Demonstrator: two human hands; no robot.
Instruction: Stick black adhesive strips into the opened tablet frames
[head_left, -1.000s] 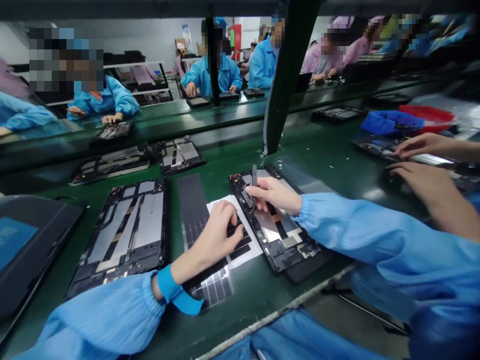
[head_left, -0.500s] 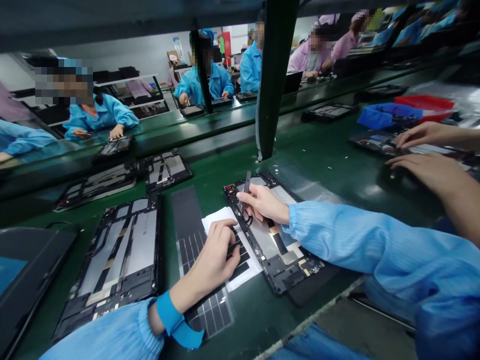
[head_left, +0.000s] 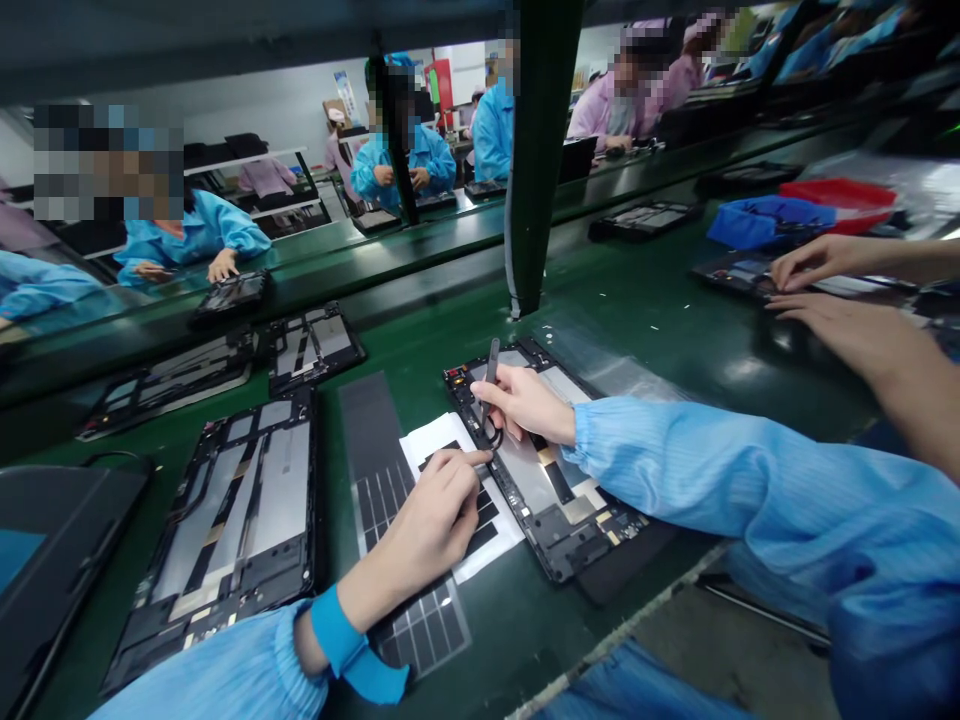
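My right hand [head_left: 529, 405] is closed on black tweezers [head_left: 489, 385], their tips down on the upper left part of an opened tablet chassis [head_left: 551, 480]. My left hand [head_left: 431, 510] rests on a white sheet of black adhesive strips [head_left: 450, 440], its index finger stretched toward the chassis edge close to the tweezer tips and the other fingers curled. Whether it pinches a strip I cannot make out. A dark sheet of strips [head_left: 379, 470] lies just left of the white one.
Another opened tablet chassis [head_left: 240, 510] lies at my left, two more [head_left: 311, 345] behind it, and a dark tray [head_left: 45, 560] at far left. A green post [head_left: 536, 150] stands beyond. A co-worker's hands [head_left: 817, 290] work at right; people in blue coats sit across the belt.
My left index finger has stretched out toward the tweezer tips at the chassis edge. My right hand with the tweezers has stayed on the chassis. The view shifted slightly.
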